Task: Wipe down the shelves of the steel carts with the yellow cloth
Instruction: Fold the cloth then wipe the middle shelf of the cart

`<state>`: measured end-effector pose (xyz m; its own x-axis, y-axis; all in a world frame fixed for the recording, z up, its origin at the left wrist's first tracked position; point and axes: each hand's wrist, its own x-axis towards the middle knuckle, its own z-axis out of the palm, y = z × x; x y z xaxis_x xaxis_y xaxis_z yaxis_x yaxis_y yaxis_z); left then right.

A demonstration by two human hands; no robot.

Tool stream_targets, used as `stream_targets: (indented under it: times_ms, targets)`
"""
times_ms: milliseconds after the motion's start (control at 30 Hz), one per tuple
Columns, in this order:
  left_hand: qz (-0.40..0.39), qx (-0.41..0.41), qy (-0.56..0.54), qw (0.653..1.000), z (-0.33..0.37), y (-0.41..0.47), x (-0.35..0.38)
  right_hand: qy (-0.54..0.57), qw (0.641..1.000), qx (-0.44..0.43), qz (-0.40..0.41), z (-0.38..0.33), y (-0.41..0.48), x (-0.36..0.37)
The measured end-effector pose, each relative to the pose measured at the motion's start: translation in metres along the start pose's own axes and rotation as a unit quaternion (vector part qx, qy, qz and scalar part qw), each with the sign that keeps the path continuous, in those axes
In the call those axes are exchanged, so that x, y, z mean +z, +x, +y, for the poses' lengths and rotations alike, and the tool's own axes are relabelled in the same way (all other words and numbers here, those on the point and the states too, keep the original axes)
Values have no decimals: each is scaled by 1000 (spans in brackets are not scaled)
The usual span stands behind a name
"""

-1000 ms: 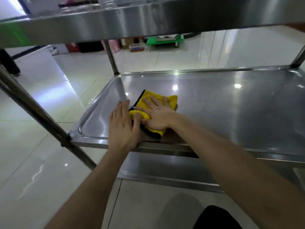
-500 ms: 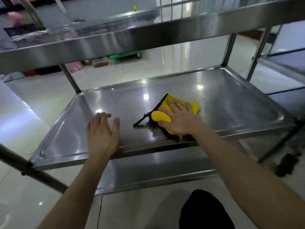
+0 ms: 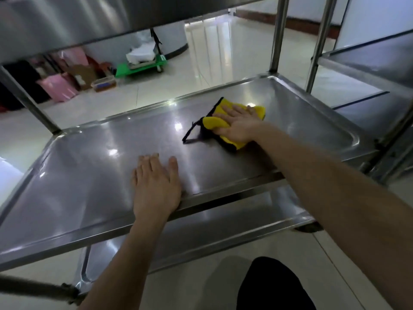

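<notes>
A folded yellow cloth (image 3: pixel 214 123) with a black edge lies on the middle shelf (image 3: pixel 89 175) of the steel cart, towards its right half. My right hand (image 3: pixel 238 125) presses flat on the cloth, fingers straight and spread. My left hand (image 3: pixel 156 182) rests flat on the bare steel by the shelf's front rim, apart from the cloth. The top shelf (image 3: pixel 89 23) hangs over the scene, and a lower shelf (image 3: pixel 223 222) shows beneath.
A second steel cart (image 3: pixel 368 63) stands close on the right. Upright posts (image 3: pixel 277 34) rise at the shelf's far right corner. Beyond, on the tiled floor, sit a green trolley (image 3: pixel 143 66), pink bags (image 3: pixel 58 86) and boxes. My dark knee (image 3: pixel 272 287) is below.
My right hand has slid the cloth rightward and farther back along the middle shelf. My left hand has stayed by the front rim, so the gap between the hands has widened.
</notes>
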<state>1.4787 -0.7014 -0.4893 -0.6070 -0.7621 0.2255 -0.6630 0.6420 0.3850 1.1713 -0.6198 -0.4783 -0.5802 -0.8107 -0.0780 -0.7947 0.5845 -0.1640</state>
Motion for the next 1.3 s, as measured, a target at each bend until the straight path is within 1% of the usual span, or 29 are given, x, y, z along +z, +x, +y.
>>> stream_targets:
  times_ms: [67,133,200,233,300,367,433,467,533,567,633,700,800,867,933,967,1033,1100,1133,1233,1300]
  targets:
    - [-3,-4,0,1000,2,-6,-3,3,998,64,6,22,23,-8]
    - [-2,-1,5,1000,4,-10,-3,-6,993,114,6,22,42,-12]
    - [1,7,9,1000,7,-12,-4,-11,991,133,-4,-1,55,-15]
    - [2,12,7,1000,8,-12,-4,-11,992,126,-8,-20,58,-16]
    - [11,16,5,1000,10,-12,-4,-17,997,71,-14,-67,59,-12]
    - [31,21,16,999,9,-11,-5,-26,999,-23,-31,-122,52,-3]
    - [47,31,42,998,6,-13,-5,-45,991,-114,-49,-166,39,10]
    - [51,30,42,997,6,-13,-5,-61,986,-145,-51,-177,34,16]
    - [56,17,27,998,7,-14,-8,-71,981,-173,-53,-179,28,21]
    - [58,11,27,998,9,-14,-8,-57,982,-172,-54,-173,26,20]
    - [41,14,70,997,10,-15,-9,-26,986,-155,-49,-154,24,15]
    - [14,20,102,994,9,-14,-9,-11,993,-116,-35,-121,24,8]
    - [14,-2,25,1000,9,-16,-10,-4,1000,-5,-3,-30,21,-4]
    - [15,-7,18,1000,11,-17,-10,-7,996,91,14,45,11,-11]
    - [13,-8,24,1000,15,-18,-10,-4,986,166,20,101,-3,-17]
    - [8,-8,27,1000,17,-18,-10,-3,982,188,20,116,-8,-18]
    - [11,4,28,1000,19,-19,-9,-7,979,203,18,113,-14,-18]
    - [24,15,35,999,20,-19,-7,-11,983,182,4,78,-19,-15]
    - [28,17,39,999,20,-19,-7,-12,988,155,-5,54,-24,-12]
    - [35,17,50,998,17,-16,-7,-24,999,21,-14,-26,-54,4]
    - [37,27,60,997,12,-12,-6,-24,998,-63,-9,-61,-86,17]
